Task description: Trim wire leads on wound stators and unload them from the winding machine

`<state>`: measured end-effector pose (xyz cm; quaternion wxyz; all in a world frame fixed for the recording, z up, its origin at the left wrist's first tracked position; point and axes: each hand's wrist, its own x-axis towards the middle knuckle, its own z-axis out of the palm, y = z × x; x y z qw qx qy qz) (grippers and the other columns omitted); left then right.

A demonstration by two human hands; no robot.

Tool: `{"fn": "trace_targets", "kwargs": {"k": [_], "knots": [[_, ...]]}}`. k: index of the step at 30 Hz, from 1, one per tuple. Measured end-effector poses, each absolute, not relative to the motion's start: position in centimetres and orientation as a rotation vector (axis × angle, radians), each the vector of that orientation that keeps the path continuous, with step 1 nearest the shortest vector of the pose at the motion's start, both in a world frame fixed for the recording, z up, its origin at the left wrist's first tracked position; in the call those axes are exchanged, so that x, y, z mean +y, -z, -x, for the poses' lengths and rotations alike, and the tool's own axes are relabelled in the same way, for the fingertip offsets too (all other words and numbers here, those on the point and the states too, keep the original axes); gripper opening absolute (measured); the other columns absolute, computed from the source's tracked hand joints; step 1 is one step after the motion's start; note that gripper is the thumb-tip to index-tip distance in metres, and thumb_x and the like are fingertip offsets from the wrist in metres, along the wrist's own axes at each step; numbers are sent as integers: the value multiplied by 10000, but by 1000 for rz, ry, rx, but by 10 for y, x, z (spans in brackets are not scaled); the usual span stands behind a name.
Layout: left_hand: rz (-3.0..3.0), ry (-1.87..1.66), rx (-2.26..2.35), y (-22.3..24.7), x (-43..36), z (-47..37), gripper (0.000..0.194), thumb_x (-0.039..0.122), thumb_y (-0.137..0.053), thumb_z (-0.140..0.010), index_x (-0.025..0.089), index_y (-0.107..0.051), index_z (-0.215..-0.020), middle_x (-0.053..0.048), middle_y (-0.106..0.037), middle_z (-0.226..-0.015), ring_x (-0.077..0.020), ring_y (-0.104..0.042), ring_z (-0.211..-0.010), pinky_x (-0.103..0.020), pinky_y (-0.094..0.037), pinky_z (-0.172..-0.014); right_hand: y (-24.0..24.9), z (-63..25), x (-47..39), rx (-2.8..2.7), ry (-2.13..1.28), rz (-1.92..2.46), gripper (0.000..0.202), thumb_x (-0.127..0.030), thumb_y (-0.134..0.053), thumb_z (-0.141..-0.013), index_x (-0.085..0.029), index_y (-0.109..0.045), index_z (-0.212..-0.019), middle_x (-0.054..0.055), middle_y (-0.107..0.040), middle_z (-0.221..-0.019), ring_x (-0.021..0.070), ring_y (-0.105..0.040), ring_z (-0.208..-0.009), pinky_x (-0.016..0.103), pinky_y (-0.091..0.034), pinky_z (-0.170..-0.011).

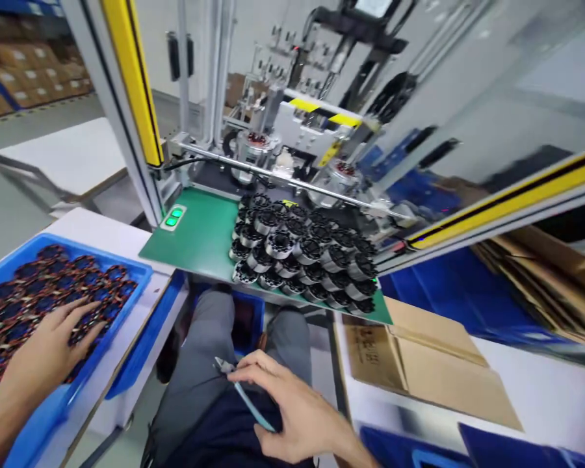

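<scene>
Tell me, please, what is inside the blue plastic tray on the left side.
The blue plastic tray holds many dark, ring-shaped parts with reddish-brown edges, packed closely. The left hand covers some of them, and what lies beneath the parts cannot be told.

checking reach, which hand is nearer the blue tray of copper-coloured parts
Left. The left hand is over the blue tray, at the copper-coloured parts in it; the right hand is outside the tray, off to its right, above the lap, holding pliers.
</scene>
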<state>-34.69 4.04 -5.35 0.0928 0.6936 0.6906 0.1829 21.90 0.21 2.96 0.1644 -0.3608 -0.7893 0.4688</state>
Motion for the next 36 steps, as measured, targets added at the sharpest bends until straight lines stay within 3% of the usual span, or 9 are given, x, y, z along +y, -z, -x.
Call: {"fn": "trace_targets", "kwargs": {"k": [4,7,11,16,21,24,29,33,36], "knots": [[-2206,-626,2026,80,128,294,632,705,-502,-1083,305,-672,-1543,-158,-626,-1743,-445,-578,-1683,-643,-480,-1446,-151,-254,41,-2296,-1107,991,909,-168,-847,-763,-401,-708,-1631,88,-718,-1641,316,-786,-1482,448,-666,-1267],[-2223,-501,2090,95,174,268,781,683,-538,-1027,155,-671,-1586,-294,-575,-1734,-550,-573,-1587,-722,-502,-1365,-205,-269,78,-2345,-696,1082,865,-90,-764,-854,-347,-687,-1677,125,-706,-1654,297,-750,-1520,488,-631,-1307],[-2212,-438,2287,100,199,254,684,643,-548,-1045,115,-729,-1439,-318,-582,-1649,-610,-547,-1492,-799,-525,-1242,-228,-282,139,-2286,-325,1117,768,-166,-760,-919,-316,-695,-1669,142,-727,-1637,341,-724,-1527,589,-597,-1343],[-2346,-303,2250,92,208,247,655,556,-511,-1060,8,-806,-1264,-419,-673,-1413,-631,-500,-1565,-742,-487,-1296,-211,-285,206,-2314,-256,1111,700,-345,-770,-999,-270,-692,-1690,165,-731,-1650,371,-683,-1552,665,-544,-1383],[-2322,-168,2208,84,211,241,664,539,-499,-1036,16,-834,-1273,-359,-755,-1374,-566,-653,-1323,-663,-549,-1183,-194,-281,211,-2429,-258,1279,586,-548,-618,-1211,-254,-707,-1709,211,-641,-1816,407,-594,-1692,755,-437,-1443],[-2315,-123,2201,82,212,241,692,557,-485,-1040,19,-828,-1309,-355,-750,-1428,-564,-634,-1362,-650,-536,-1197,-196,-291,175,-2287,-153,1227,495,-483,-652,-1208,-310,-749,-1662,165,-717,-1740,378,-649,-1643,698,-501,-1413],[-2339,-223,2199,80,210,240,659,586,-503,-1056,59,-812,-1303,-328,-781,-1392,-525,-647,-1375,-614,-540,-1221,-158,-306,89,-2129,-256,869,419,-297,-739,-1076,-311,-829,-1485,100,-904,-1248,315,-880,-1110,494,-755,-952],[-2432,-610,2162,64,171,217,358,376,-521,-1088,206,-833,-1049,-189,-858,-1195,-406,-751,-1141,-507,-581,-1039,-74,-298,28,-1932,-463,1085,275,-259,-767,-1028,-396,-853,-1250,-10,-859,-866,265,-815,-643,357,-687,-518],[-2543,-1038,1996,42,128,179,286,224,-585,-1129,263,-770,-915,-35,-884,-1028,-301,-785,-918,-469,-500,-847,-23,-286,-4,-1921,-672,1252,372,-166,-753,-1006,-433,-848,-1247,-27,-877,-900,286,-882,-709,324,-756,-616]]}}
